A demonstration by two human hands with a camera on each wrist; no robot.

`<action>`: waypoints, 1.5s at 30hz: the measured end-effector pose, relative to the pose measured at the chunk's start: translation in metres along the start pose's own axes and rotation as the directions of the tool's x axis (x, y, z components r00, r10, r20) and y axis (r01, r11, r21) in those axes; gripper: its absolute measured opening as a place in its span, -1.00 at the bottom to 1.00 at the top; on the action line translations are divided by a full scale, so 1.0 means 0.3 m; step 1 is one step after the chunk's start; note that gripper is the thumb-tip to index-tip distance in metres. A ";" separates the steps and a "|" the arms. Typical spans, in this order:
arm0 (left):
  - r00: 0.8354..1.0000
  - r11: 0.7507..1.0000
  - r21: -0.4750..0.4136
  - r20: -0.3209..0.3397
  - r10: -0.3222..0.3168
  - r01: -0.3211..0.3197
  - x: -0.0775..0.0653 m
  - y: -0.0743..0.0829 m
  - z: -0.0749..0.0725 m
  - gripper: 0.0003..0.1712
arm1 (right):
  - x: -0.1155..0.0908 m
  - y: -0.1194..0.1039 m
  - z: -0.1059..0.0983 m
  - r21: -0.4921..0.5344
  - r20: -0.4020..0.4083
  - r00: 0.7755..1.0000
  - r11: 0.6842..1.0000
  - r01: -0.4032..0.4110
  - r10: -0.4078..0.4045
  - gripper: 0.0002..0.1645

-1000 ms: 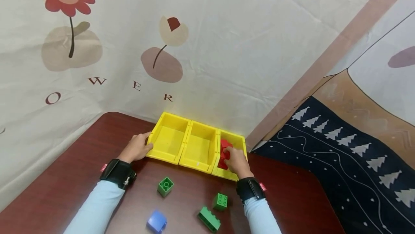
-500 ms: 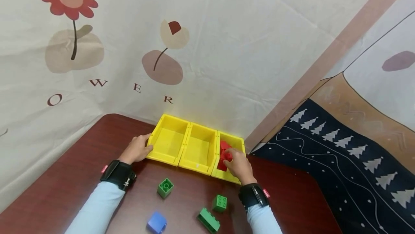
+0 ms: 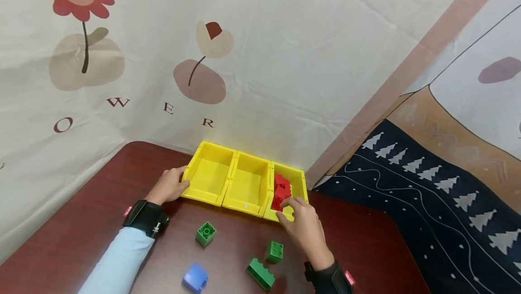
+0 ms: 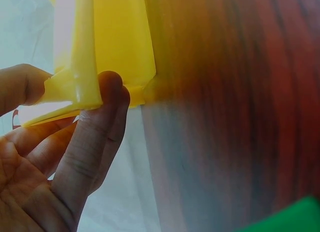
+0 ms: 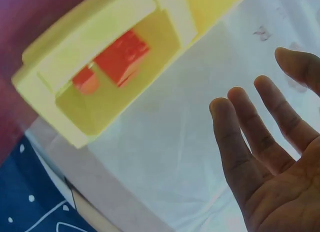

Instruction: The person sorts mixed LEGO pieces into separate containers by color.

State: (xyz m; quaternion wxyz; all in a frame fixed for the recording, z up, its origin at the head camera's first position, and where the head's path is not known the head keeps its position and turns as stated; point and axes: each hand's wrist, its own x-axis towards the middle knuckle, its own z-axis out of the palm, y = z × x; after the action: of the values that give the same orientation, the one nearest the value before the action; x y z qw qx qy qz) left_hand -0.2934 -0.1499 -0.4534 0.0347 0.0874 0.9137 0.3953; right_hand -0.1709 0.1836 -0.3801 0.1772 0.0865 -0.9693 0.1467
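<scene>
A yellow three-compartment tray stands at the back of the table. Its left end wall is gripped by my left hand; in the left wrist view the thumb and fingers lie on either side of the yellow rim. Several red toy bricks lie heaped in the right compartment, and two red shapes show there in the right wrist view. My right hand hovers at that compartment's front edge, thumb and fingers parted with nothing between them. The left and middle compartments hold nothing.
In front of the tray lie a green brick on the left, a blue brick nearer me, and two more green bricks, one square and one long. A printed cloth hangs right behind the tray.
My right hand has drawn back from the red bricks towards the front right, its fingers spreading apart. The left hand keeps its grip on the tray, and the loose bricks stay put.
</scene>
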 end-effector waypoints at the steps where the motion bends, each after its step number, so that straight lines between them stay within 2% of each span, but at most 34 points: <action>1: 1.000 1.000 0.000 -0.002 0.004 -0.004 0.000 0.000 0.000 -0.36 | -0.017 -0.005 0.003 0.002 -0.002 1.000 1.000 0.008 -0.008 -0.77; 4: 1.000 1.000 0.002 -0.005 0.009 -0.009 0.001 0.002 -0.001 -0.36 | -0.070 -0.012 0.019 0.003 0.025 0.999 1.000 0.019 -0.019 -0.76; 9: 1.000 1.000 0.004 -0.005 0.014 -0.014 0.001 0.004 -0.004 -0.36 | -0.140 -0.007 0.058 0.004 0.159 0.987 1.000 0.015 -0.016 -0.73; 13: 1.000 1.000 0.008 -0.005 0.012 -0.011 -0.001 0.002 -0.006 -0.36 | -0.170 0.003 0.084 0.000 0.251 0.968 1.000 0.003 -0.003 -0.72; 17: 1.000 1.000 0.014 -0.005 0.004 -0.004 -0.002 -0.001 -0.008 -0.35 | -0.184 0.007 0.095 0.004 0.277 0.961 1.000 0.003 -0.004 -0.72; 36: 1.000 1.000 0.012 0.003 0.002 -0.002 -0.001 0.003 -0.001 -0.37 | -0.174 0.015 0.100 0.011 0.266 0.964 1.000 0.026 -0.028 -0.68; 39: 1.000 1.000 0.011 0.004 0.004 -0.004 -0.004 0.002 -0.001 -0.37 | -0.143 -0.006 0.085 0.013 0.243 0.969 0.999 0.044 -0.045 -0.67; 45: 1.000 1.000 0.007 0.005 -0.004 0.004 -0.012 0.005 -0.007 -0.37 | -0.013 -0.084 0.019 0.002 0.105 0.983 0.988 0.154 -0.153 -0.68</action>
State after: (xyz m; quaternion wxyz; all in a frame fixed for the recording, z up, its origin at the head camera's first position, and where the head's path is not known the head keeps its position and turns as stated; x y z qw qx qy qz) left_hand -0.2901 -0.1511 -0.4509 0.0373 0.0868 0.9152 0.3917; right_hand -0.1636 0.1585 -0.3803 0.1372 0.1680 -0.9682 0.1249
